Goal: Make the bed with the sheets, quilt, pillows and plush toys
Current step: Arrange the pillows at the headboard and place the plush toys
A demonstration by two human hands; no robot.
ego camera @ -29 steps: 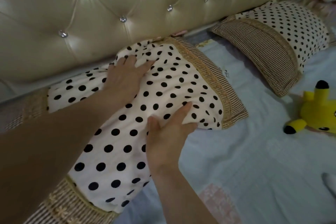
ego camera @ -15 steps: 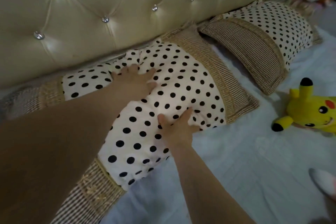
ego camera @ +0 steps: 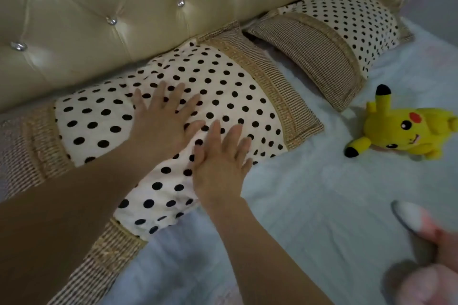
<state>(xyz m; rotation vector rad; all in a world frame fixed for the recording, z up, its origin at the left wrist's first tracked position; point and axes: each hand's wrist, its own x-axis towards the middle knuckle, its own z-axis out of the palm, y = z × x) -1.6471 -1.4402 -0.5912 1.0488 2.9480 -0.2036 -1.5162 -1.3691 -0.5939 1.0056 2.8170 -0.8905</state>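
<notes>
Polka-dot pillow (ego camera: 223, 91) lies against the headboard (ego camera: 124, 7), both hands, left (ego camera: 163, 119) and right (ego camera: 220, 163), pressing flat, gripping nothing. Second pillow (ego camera: 347, 32) placed; yellow plush toy (ego camera: 406, 131) lies loose on the sheet (ego camera: 322, 193); quilt unseen.

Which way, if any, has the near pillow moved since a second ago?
Yes: the near pillow slid right along the headboard, closing its gap to the far pillow.

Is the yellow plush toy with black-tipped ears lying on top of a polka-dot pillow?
No, the yellow plush toy lies on the pale blue sheet, apart from the nearer black-dotted cream pillow.
</notes>
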